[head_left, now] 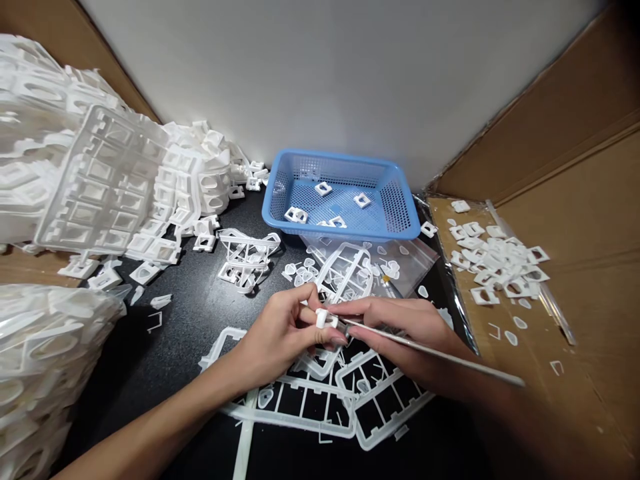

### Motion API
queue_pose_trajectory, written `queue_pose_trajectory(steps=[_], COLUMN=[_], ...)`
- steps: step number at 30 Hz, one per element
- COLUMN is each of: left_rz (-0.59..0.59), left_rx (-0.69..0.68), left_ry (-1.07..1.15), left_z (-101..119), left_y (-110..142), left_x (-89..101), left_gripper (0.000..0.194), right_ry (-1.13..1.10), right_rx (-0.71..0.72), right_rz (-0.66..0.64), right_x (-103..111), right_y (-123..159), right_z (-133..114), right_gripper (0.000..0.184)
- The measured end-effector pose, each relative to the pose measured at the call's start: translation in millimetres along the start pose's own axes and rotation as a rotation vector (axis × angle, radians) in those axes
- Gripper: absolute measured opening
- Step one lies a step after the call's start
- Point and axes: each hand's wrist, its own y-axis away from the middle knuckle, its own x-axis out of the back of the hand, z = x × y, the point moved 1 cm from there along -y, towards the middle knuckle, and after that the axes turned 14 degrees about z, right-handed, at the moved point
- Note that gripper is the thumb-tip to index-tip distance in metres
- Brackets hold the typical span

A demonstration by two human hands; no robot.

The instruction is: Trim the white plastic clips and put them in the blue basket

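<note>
My left hand (pixel 287 323) pinches a small white plastic part (pixel 326 319) between thumb and fingers, above the middle of the black table. Gripped in my right hand (pixel 405 327) is a slim tool with a long pale handle (pixel 450 357) and a metallic end, which meets the part; its exact kind is hard to make out. Empty white plastic frames (pixel 310 417) lie under both hands. Thin white scraps (pixel 300 273) are scattered beyond my fingers, beside an upright-leaning frame piece (pixel 345 273).
Behind my hands a blue basket (pixel 340 233) holds several white parts. White parts heap on the left, next to bulging plastic bags (pixel 45 373). More finished-looking parts (pixel 500 263) pile on cardboard (pixel 470 320) at right. A grey wall and cardboard sides enclose the table.
</note>
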Motion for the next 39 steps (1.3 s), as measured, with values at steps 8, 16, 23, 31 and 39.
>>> queue_pose_trajectory(steps=[8, 16, 23, 31, 39], left_rz=[-0.033, -0.028, -0.024, -0.015, 0.016], left_rx=[0.005, 0.003, 0.018, 0.018, 0.012], left_ry=[-0.017, -0.011, -0.021, -0.024, -0.069], left_z=[1.7, 1.3, 1.6, 2.3, -1.1], left_y=[-0.3, 0.9, 0.6, 0.9, 1.3], left_x=[0.2, -0.1, 0.3, -1.2, 0.3], left_gripper=[0.033, 0.031, 0.032, 0.032, 0.033], right_ry=[-0.019, -0.047, -0.045, -0.02, -0.014], right_rx=[-0.106, -0.093, -0.089, -0.064, -0.02], right_rz=[0.023, 0.013, 0.011, 0.007, -0.017], right_x=[5.4, 4.6, 5.7, 5.7, 3.1], right_y=[-3.1, -1.1, -1.7, -2.4, 0.2], right_z=[1.8, 5.3, 4.0, 2.1, 4.5], right_gripper=[0.026, 0.031, 0.028, 0.026, 0.03])
